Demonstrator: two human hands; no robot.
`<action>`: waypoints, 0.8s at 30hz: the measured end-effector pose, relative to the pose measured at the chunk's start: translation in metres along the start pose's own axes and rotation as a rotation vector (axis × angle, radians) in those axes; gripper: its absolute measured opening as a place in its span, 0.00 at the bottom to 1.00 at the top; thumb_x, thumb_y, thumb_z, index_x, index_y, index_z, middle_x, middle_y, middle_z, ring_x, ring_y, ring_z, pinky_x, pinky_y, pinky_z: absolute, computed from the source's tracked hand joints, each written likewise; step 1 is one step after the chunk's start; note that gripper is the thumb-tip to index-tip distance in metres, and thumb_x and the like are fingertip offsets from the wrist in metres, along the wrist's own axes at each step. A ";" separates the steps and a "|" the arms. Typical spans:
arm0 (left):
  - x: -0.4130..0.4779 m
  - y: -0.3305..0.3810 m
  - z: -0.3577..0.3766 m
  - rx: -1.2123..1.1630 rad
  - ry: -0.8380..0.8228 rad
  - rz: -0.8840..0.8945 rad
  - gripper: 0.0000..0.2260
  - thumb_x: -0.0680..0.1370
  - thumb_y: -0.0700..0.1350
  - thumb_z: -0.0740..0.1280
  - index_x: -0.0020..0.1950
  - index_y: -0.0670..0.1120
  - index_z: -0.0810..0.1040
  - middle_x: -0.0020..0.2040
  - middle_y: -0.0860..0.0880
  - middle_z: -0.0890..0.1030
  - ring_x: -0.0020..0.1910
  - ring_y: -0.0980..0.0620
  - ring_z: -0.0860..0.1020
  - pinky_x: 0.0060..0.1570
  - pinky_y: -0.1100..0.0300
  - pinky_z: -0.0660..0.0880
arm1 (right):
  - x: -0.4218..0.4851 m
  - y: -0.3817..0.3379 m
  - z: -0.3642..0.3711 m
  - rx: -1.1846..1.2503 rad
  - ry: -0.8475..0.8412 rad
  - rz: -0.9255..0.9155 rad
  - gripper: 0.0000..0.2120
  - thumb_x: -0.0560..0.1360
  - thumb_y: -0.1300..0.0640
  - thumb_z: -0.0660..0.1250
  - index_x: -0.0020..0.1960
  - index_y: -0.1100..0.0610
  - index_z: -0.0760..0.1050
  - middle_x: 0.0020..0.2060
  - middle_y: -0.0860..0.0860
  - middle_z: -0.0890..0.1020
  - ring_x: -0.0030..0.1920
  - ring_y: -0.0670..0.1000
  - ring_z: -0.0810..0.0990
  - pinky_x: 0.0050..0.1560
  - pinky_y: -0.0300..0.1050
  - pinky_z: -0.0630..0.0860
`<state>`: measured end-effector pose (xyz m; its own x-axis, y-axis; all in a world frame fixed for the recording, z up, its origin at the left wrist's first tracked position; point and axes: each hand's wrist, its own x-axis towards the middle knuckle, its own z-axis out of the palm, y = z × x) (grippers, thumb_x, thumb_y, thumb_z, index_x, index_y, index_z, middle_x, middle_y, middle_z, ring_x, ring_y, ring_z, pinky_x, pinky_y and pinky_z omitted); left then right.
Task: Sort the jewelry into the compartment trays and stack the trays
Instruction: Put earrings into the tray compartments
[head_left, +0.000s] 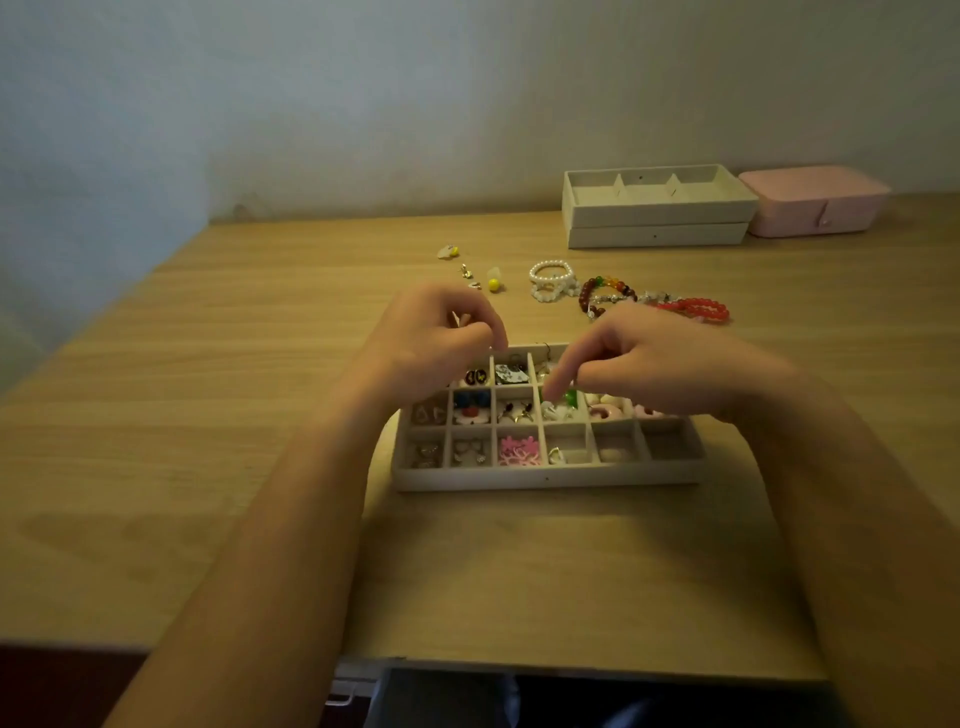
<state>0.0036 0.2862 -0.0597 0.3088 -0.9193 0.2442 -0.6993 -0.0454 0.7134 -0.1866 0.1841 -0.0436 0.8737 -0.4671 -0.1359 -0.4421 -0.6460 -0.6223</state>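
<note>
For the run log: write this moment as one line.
left hand: curled over compartment tray, far row, grip unclear | right hand: reaching into green-bead compartment, grip unclear | bracelets: loose on table

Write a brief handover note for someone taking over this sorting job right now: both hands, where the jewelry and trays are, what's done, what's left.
Left hand: fingers curled over the back row of the near tray; contents unclear.
Right hand: reaching into the middle row; grip unclear.
Done: most compartments filled; two trays stacked at the back.
Left: bracelets and small pieces loose on the table; near tray unstacked.
</note>
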 end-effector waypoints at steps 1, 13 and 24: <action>0.003 -0.003 -0.002 -0.014 0.046 -0.047 0.12 0.74 0.37 0.67 0.37 0.52 0.84 0.34 0.53 0.79 0.31 0.61 0.72 0.32 0.67 0.68 | 0.003 -0.003 0.001 0.015 0.039 -0.001 0.12 0.81 0.58 0.65 0.47 0.45 0.84 0.45 0.40 0.84 0.41 0.40 0.81 0.37 0.35 0.78; 0.071 -0.044 0.000 0.243 0.001 -0.417 0.06 0.77 0.41 0.69 0.53 0.48 0.83 0.49 0.49 0.83 0.50 0.49 0.80 0.57 0.52 0.78 | 0.108 -0.010 -0.022 0.055 0.302 0.123 0.13 0.80 0.66 0.62 0.55 0.54 0.82 0.48 0.51 0.82 0.46 0.50 0.81 0.44 0.44 0.80; 0.137 -0.067 0.024 0.583 0.002 -0.269 0.10 0.80 0.49 0.66 0.60 0.57 0.80 0.60 0.49 0.81 0.59 0.45 0.79 0.52 0.55 0.76 | 0.176 0.009 -0.022 -0.004 0.450 0.163 0.14 0.79 0.67 0.63 0.56 0.56 0.85 0.54 0.52 0.83 0.56 0.54 0.79 0.59 0.51 0.80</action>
<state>0.0771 0.1543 -0.0898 0.5228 -0.8455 0.1082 -0.8330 -0.4798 0.2755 -0.0416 0.0833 -0.0559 0.6185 -0.7771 0.1164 -0.5680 -0.5445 -0.6172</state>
